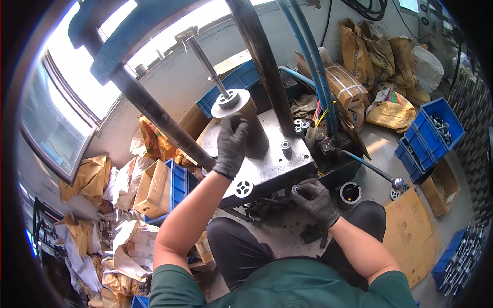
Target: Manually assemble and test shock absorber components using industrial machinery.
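Observation:
My left hand (233, 145), in a dark grey glove, reaches up to a grey metal cylinder (255, 128) on the press table. Its bent fingers are at the near edge of the round metal plate (241, 106) on top. A spoked wheel (226, 98) lies on that plate, with a steel rod (206, 62) rising from it at a tilt. My right hand (317, 203), also gloved, is closed low by the table's front edge; what is in it is mostly hidden. Another spoked wheel (243, 188) lies at the table's near corner. Stacked bearings (286, 148) stand to the right.
Dark steel columns (262, 56) flank the cylinder on the metal table (280, 167). A ball-ended lever (372, 167) juts out at right. Blue crates (429, 136) of metal parts, a flat cardboard sheet (411, 231) and paper sacks (359, 54) stand around. A cup (351, 193) sits on the floor.

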`<act>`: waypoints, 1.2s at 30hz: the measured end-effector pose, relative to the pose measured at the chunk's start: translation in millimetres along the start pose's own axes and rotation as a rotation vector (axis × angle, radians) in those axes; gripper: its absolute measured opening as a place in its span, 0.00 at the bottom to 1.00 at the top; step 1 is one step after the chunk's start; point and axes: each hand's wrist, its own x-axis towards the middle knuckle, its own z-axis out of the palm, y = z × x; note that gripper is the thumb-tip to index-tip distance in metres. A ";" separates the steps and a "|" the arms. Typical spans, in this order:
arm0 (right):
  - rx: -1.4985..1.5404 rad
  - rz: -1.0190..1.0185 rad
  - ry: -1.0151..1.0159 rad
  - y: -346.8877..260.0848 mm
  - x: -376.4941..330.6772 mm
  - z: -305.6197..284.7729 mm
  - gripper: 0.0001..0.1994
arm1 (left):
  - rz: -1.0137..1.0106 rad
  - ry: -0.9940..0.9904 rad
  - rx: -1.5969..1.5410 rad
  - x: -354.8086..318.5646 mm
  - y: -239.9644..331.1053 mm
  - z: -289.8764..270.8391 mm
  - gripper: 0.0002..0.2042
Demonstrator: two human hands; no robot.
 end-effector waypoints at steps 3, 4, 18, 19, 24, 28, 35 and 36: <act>0.003 0.112 -0.032 -2.0 -1.1 0.4 0.12 | 0.352 0.467 0.297 103.0 4.5 -33.6 0.14; -0.014 0.158 -0.046 -1.6 -2.7 -0.8 0.12 | 0.356 0.466 0.289 123.4 10.8 -33.8 0.14; 0.014 -0.109 -0.055 -35.3 91.0 29.0 0.09 | -0.082 0.326 -0.139 185.9 -22.3 -19.0 0.27; -0.047 -0.188 -0.070 -40.6 113.9 35.0 0.09 | -0.010 0.339 -0.090 189.2 -26.4 -23.2 0.27; -0.387 -0.467 0.035 -52.8 226.9 68.6 0.08 | 0.010 0.396 -0.294 174.0 1.3 -27.8 0.29; -0.707 -0.385 -0.053 -61.2 282.2 83.6 0.07 | 0.275 0.403 -0.265 170.2 26.2 -36.9 0.31; -0.638 -0.418 -0.047 -73.8 235.0 70.8 0.12 | 0.305 0.419 -0.390 160.8 46.1 -38.5 0.34; -0.580 -0.419 -0.073 -75.0 215.3 59.3 0.13 | 0.302 0.415 -0.392 160.6 47.1 -35.9 0.34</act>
